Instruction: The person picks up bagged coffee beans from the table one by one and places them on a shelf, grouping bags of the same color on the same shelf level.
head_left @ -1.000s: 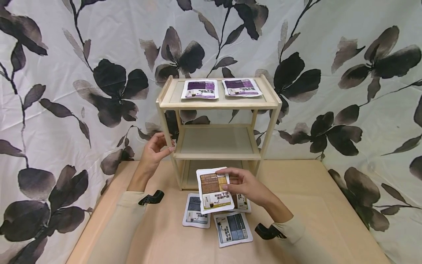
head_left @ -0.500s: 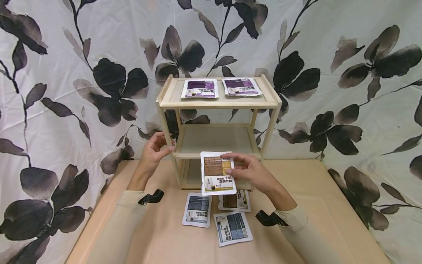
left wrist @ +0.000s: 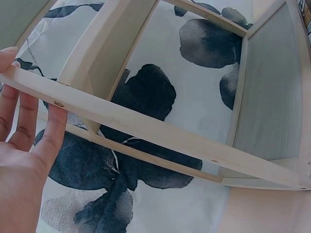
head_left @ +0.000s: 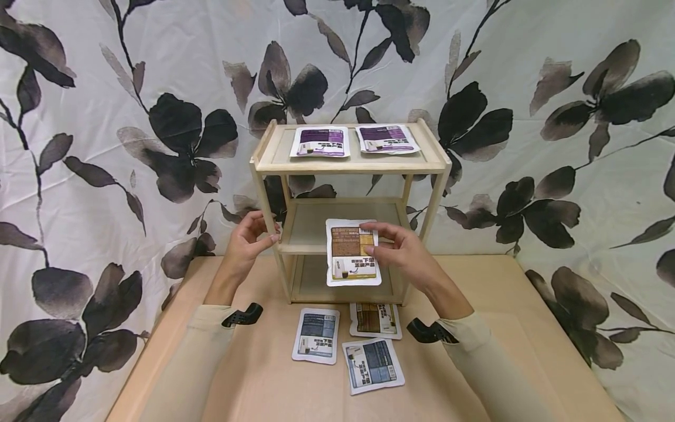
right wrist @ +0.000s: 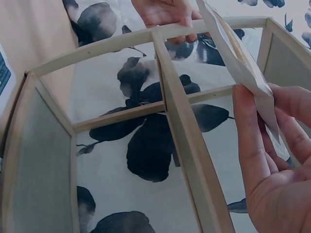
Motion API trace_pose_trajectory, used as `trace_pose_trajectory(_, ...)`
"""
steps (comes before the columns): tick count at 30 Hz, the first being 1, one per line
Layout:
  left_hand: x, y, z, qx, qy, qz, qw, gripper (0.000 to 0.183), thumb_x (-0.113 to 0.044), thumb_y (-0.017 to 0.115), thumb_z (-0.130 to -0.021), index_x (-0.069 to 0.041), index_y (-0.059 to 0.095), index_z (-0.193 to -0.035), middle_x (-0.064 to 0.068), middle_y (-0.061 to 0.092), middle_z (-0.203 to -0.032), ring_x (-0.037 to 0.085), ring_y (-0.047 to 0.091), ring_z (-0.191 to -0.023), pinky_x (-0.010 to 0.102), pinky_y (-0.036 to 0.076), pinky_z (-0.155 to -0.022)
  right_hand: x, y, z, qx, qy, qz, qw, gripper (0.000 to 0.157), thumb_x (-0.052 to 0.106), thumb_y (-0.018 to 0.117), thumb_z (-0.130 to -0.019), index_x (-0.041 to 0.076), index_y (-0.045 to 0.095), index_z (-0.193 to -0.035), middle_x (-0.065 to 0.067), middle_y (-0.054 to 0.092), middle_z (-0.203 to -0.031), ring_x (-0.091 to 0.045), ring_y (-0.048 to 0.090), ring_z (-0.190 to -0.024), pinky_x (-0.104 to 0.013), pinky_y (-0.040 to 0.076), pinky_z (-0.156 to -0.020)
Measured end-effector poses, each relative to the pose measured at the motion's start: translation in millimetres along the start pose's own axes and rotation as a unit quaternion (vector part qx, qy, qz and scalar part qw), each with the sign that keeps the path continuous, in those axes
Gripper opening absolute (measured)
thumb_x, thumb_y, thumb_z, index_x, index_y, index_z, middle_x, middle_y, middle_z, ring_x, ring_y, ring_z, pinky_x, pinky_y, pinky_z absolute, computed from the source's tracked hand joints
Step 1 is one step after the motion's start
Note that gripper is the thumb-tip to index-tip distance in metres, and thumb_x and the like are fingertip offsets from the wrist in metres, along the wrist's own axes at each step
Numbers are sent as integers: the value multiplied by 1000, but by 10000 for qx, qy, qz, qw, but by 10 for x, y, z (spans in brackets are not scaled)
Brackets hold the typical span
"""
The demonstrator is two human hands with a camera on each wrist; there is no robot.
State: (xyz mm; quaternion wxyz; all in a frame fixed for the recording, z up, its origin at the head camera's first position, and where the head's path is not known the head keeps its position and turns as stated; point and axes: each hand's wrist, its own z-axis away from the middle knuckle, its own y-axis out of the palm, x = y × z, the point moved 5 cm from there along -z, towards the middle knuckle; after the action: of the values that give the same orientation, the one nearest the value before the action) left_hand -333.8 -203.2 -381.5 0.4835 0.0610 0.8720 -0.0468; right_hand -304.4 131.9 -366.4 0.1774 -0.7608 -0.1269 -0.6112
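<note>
My right hand point(head_left: 408, 255) pinches the right edge of a white-bordered pouch point(head_left: 348, 258) with a brown and yellow label. The pouch hangs in front of the wooden shelf rack point(head_left: 348, 249), overlapping its middle shelf in the head view. Seen edge-on in the right wrist view, the same pouch point(right wrist: 238, 53) lies between thumb and fingers. My left hand point(head_left: 248, 241) holds the rack's left front post point(left wrist: 121, 119), thumb on one side and fingers on the other. Two purple-labelled pouches, a left one point(head_left: 320, 142) and a right one point(head_left: 387, 139), lie on the top shelf.
On the table point(head_left: 474, 305) before the rack lie a brown-labelled pouch point(head_left: 375, 320) and two blue-labelled pouches, one at the left point(head_left: 315, 337) and one nearer the front point(head_left: 373, 366). A floral cloth point(head_left: 174, 70) hangs behind the rack.
My right hand has lifted the brown and yellow pouch from over the pouches on the table up to middle-shelf height, slightly rightward. The left hand stays on the post.
</note>
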Motion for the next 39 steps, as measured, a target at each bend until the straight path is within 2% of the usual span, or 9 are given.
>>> trace_pose_trajectory(3,-4,0,3,-14,1,28,10000,41,13,68,-87,-5,61,-124,3,68,-103,17,63,-100,29,51,-87,23,-24,-56,-164,-75,86,9998,49,7,69,-96,7,55,-143,-15,58,-124,-17,70,-96,-30,58,-75)
trace_pose_trajectory(7,-12,2,7,-21,-3,23,10000,43,13,68,-87,-13,63,-121,4,68,-103,18,63,-100,29,50,-88,44,-54,-128,-423,-125,262,9987,48,12,67,-98,12,54,-144,-15,57,-128,-18,68,-102,-30,57,-77)
trace_pose_trajectory(13,-11,0,10,-21,11,-8,10000,43,13,69,-87,-15,63,-120,6,67,-104,18,62,-100,29,50,-89,34,-114,-241,-886,-170,553,9944,46,18,64,-100,19,54,-146,-11,52,-142,-24,60,-114,-29,56,-80)
trace_pose_trajectory(17,-4,-4,9,-19,-1,-13,10000,40,13,69,-87,-7,61,-122,7,67,-104,18,62,-100,29,50,-88,21,-150,-318,-1118,-117,658,9915,46,20,63,-101,23,54,-145,-9,50,-146,-24,58,-113,-27,54,-79)
trace_pose_trajectory(21,6,-9,1,22,13,-12,10000,42,12,69,-87,6,54,-125,15,66,-106,19,63,-100,29,51,-88,21,-175,-387,-1286,-8,771,9887,46,20,60,-101,24,54,-146,-12,55,-137,-25,59,-105,-28,51,-80)
trace_pose_trajectory(25,15,-15,-7,41,0,0,10000,41,12,69,-87,4,55,-125,20,64,-107,19,63,-100,31,50,-89,20,-206,-433,-1482,111,940,9844,46,20,59,-101,25,53,-146,-11,56,-135,-23,57,-106,-31,47,-86)
trace_pose_trajectory(28,13,-15,-18,24,-28,-23,10000,42,11,69,-87,2,56,-126,12,67,-105,18,62,-100,31,50,-88,23,-233,-462,-1624,129,904,9825,47,18,58,-102,25,52,-148,-14,56,-134,-23,55,-107,-32,45,-88)
trace_pose_trajectory(33,-3,-8,-27,-15,-79,-76,9999,46,11,69,-88,10,51,-130,1,67,-102,17,62,-99,28,51,-87,15,-264,-499,-1725,143,719,9823,48,16,57,-103,21,49,-150,-17,53,-134,-23,53,-110,-34,44,-91)
trace_pose_trajectory(39,-10,-3,-2,-17,-111,-106,9999,45,9,70,-88,8,52,-129,19,64,-107,22,61,-100,29,51,-87,-39,-296,-531,-1890,317,771,9784,48,13,54,-104,17,48,-151,-19,48,-142,-28,52,-121,-37,42,-98)
